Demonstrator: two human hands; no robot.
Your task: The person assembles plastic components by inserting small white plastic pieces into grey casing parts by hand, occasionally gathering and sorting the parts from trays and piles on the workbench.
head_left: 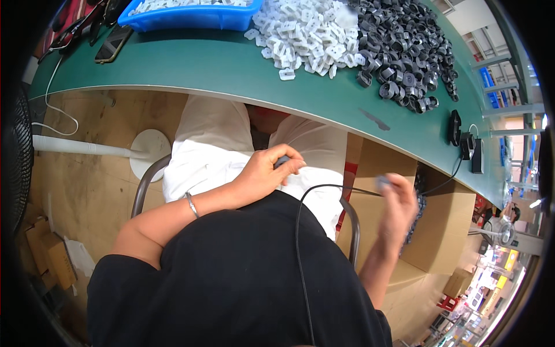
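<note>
Above my lap, my left hand is closed around a small dark grey plastic part, mostly hidden by the fingers. My right hand is raised at the right, beside the open carton, and smeared by motion. Between its thumb and fingers shows a small grey piece, too blurred to tell its kind. On the green table in front of me lie a heap of white plastic parts and, to its right, a heap of dark grey ring-shaped plastic parts.
A blue tray of white parts stands at the far left, near a phone. An open cardboard box with dark parts is at my right. A black cable crosses my front. A fan stands at the left.
</note>
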